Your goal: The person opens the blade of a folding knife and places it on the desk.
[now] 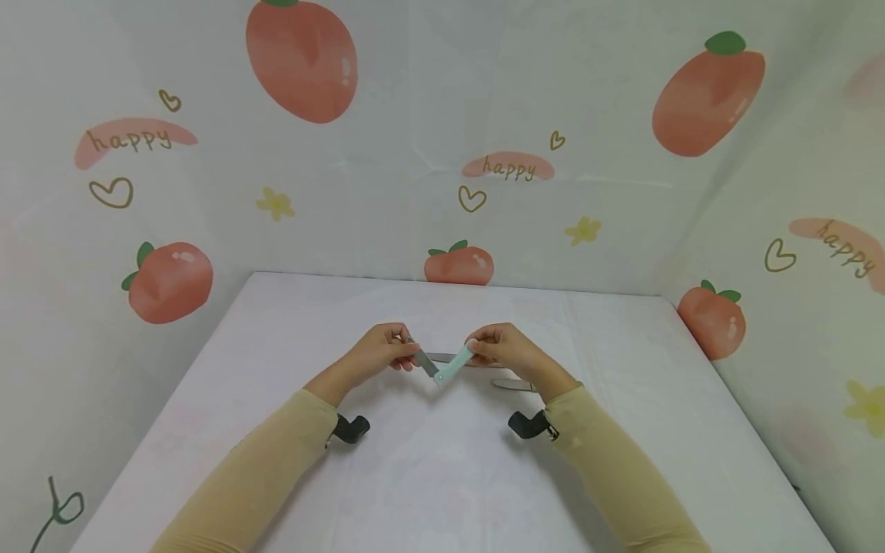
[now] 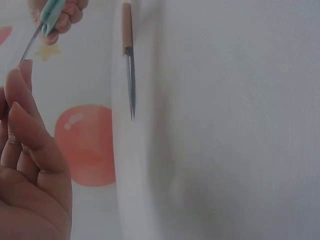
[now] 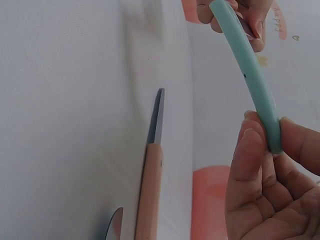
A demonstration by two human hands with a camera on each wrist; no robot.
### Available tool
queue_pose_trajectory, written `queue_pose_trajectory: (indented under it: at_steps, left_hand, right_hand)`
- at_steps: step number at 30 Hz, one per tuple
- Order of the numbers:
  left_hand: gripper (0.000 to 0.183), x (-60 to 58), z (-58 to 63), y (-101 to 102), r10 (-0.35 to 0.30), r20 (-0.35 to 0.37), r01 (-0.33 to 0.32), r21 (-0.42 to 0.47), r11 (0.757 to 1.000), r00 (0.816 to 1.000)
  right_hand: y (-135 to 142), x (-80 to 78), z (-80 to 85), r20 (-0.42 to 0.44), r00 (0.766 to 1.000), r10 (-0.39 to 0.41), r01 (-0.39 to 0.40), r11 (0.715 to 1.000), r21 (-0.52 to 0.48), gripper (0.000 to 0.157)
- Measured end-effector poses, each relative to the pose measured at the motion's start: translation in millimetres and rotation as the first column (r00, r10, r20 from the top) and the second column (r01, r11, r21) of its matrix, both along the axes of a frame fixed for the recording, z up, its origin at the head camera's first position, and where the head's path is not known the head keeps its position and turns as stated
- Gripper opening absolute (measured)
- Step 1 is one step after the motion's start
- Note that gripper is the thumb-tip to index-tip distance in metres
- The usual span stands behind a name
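Observation:
A folding knife with a mint-green handle (image 1: 455, 364) and a grey blade (image 1: 425, 362) is held up above the table, half unfolded in a V shape. My left hand (image 1: 376, 352) pinches the blade near its tip. The end of the handle is pinched between thumb and fingers of my right hand (image 1: 510, 349). In the right wrist view, the mint handle (image 3: 248, 70) stretches from the right fingertips up toward the left hand (image 3: 257, 17). On the table behind the hands lies a knife with a light brown handle (image 3: 150, 192), partly covered by the right hand in the head view.
Another knife, its blade (image 1: 512, 385) pointing left, lies below the right wrist; that wrist hides its handle. The white table (image 1: 415, 476) meets a printed fabric backdrop (image 1: 387, 169) at its far edge. A black wrist camera (image 1: 353, 428) sits on each sleeve.

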State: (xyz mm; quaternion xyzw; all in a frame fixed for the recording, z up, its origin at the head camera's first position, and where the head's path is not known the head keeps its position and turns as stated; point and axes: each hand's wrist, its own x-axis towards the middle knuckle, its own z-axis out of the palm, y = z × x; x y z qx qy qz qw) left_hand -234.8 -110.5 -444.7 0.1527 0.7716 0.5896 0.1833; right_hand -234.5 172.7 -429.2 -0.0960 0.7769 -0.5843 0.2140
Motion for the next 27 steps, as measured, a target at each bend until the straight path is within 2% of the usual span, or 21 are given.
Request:
queue_pose_trajectory:
  at_steps: [8,12,15,18,22,25,27]
  left_hand:
    - [0.018,0.4,1.8,1,0.050,-0.024,-0.049,0.018,0.999,0.998]
    - [0.017,-1.4,1.9,2,0.129,-0.034,-0.127,0.062,0.990,0.991]
    - [0.020,-2.6,1.1,3,0.213,-0.018,-0.210,0.099,0.973,0.977]
    - [0.022,-2.8,0.4,6,0.297,-0.006,-0.293,0.131,0.947,0.955]
    - [0.019,-2.1,-0.4,13,0.390,-0.006,-0.382,0.194,0.904,0.921]
    - [0.019,-1.9,-1.9,19,0.455,-0.008,-0.438,0.258,0.861,0.891]
    - [0.020,-1.4,-2.8,24,0.498,0.011,-0.477,0.305,0.824,0.867]
  right_hand:
    - [-7,3.3,-2.7,-0.045,0.994,-0.104,0.102,0.994,-0.039,0.022]
    - [-11,4.5,-2.5,-0.072,0.980,-0.185,0.178,0.980,-0.088,0.022]
    - [-14,2.9,-4.8,-0.072,0.963,-0.260,0.248,0.957,-0.149,0.021]
    - [-18,1.0,-8.1,-0.026,0.935,-0.355,0.339,0.911,-0.233,0.021]
    - [-26,-0.2,-11.3,0.034,0.884,-0.466,0.447,0.822,-0.353,0.021]
    - [-33,-0.6,-12.7,0.062,0.843,-0.534,0.507,0.753,-0.420,0.019]
    - [-37,-0.2,-13.0,0.075,0.817,-0.572,0.539,0.710,-0.453,0.016]
